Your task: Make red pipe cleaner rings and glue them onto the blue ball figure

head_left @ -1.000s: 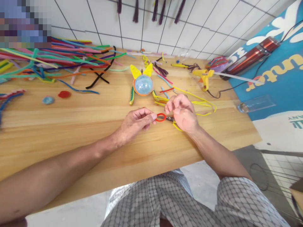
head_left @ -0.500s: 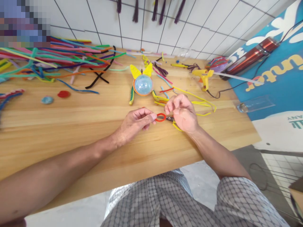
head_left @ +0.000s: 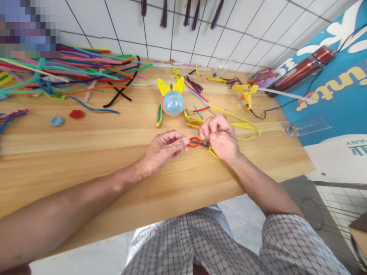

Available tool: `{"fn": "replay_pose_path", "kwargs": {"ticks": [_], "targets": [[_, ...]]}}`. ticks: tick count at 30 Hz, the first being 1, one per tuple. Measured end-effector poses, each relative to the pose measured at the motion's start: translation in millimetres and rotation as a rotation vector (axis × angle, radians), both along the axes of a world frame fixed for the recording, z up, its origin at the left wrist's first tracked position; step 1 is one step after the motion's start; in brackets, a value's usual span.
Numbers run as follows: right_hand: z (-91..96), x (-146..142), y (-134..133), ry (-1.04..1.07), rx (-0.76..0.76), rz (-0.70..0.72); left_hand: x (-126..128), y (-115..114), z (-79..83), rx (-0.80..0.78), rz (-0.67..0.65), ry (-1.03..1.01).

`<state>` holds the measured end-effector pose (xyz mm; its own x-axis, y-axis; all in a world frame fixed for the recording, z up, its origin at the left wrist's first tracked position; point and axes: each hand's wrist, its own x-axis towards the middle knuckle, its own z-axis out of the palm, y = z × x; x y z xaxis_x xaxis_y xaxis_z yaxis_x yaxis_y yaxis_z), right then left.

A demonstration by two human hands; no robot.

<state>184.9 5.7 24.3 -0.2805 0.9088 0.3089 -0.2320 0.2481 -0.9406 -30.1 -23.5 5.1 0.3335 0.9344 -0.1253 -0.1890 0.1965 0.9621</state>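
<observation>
My left hand [head_left: 168,147] pinches a small red pipe cleaner loop [head_left: 195,142] between thumb and fingertips, low over the wooden table. Just to the right of the loop hovers my right hand [head_left: 222,136]; its fingers are loosely curled, the thumb stands apart from them, and nothing shows between them. Beneath it lie dark scissors [head_left: 205,144], partly hidden by the hand. Beyond both hands stands a figure [head_left: 173,102] with a clear bluish dome, an orange rim, yellow pointed ears and green-yellow limbs.
Many coloured pipe cleaners [head_left: 94,68] are heaped at back left. A red coil [head_left: 77,114] and a light blue coil [head_left: 57,121] lie nearer. Yellow pipe cleaners [head_left: 242,125] sit right of the figure. A yellow glue gun [head_left: 246,93] and a red flask [head_left: 305,70] are farther right.
</observation>
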Motion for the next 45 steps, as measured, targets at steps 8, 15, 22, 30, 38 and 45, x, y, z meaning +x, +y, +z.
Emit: {"fn": "replay_pose_path", "kwargs": {"ticks": [8, 15, 22, 30, 38, 45], "targets": [[3.8, -2, -3, -0.017, -0.085, -0.067, -1, 0, 0.0, 0.004, -0.008, -0.007], [3.0, -2, -1, 0.001, -0.059, -0.051, 0, 1, -1.0, 0.007, -0.005, -0.005], [-2.9, 4, 0, -0.099, -0.028, -0.050, 0, 0, -1.7, -0.002, 0.010, -0.027], [-3.6, 2, -12, -0.495, 0.041, -0.095, 0, -1, -7.6, 0.032, 0.093, -0.054], [-11.9, 1, -18, -0.566, 0.299, -0.203, 2, -3, -3.1, 0.062, 0.153, 0.086], [-11.3, -2, -19, -0.557, 0.304, -0.252, 2, -5, -0.7, 0.089, 0.140, 0.154]]}}
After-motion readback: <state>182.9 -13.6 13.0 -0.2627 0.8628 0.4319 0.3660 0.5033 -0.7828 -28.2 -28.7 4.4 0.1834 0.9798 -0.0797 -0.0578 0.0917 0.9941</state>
